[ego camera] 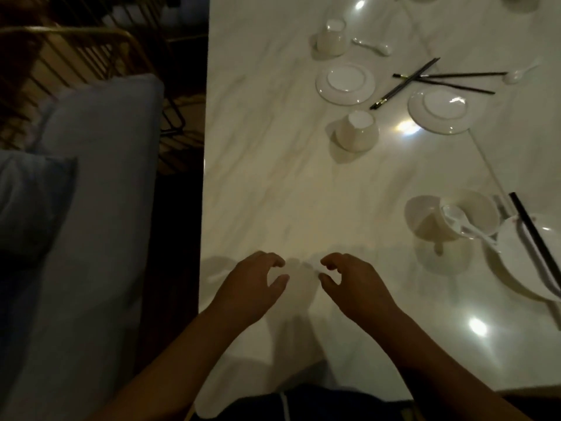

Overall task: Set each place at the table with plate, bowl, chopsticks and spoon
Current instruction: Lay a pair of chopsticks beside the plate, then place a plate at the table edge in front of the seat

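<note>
While both of your hands hang over the near end of the counter [273, 177], they hold nothing: the left hand [252, 284] and the right hand [355, 284] face each other, close but apart, with the fingers [277, 282] loosely curled and each thumb set off from them in a slack C. That looks like a pause over the spot where a place is to be laid, and no piece has been picked up. The tableware lies well ahead and looks unsorted. A small plate [345, 83] and a second plate [438, 110] sit either side of the crossed chopsticks [403, 83]. Two upturned bowls [358, 132] stand near them, and a white spoon [372, 47] lies beside the farther one. To your right a tipped bowl [431, 220] leans on a saucer with another spoon [464, 223] in it, which suggests it was simply put down. The edge plate [516, 262] with its dark chopsticks [534, 238] is cut off by the frame. The dim light and glare blur the pieces at the far end.
</note>
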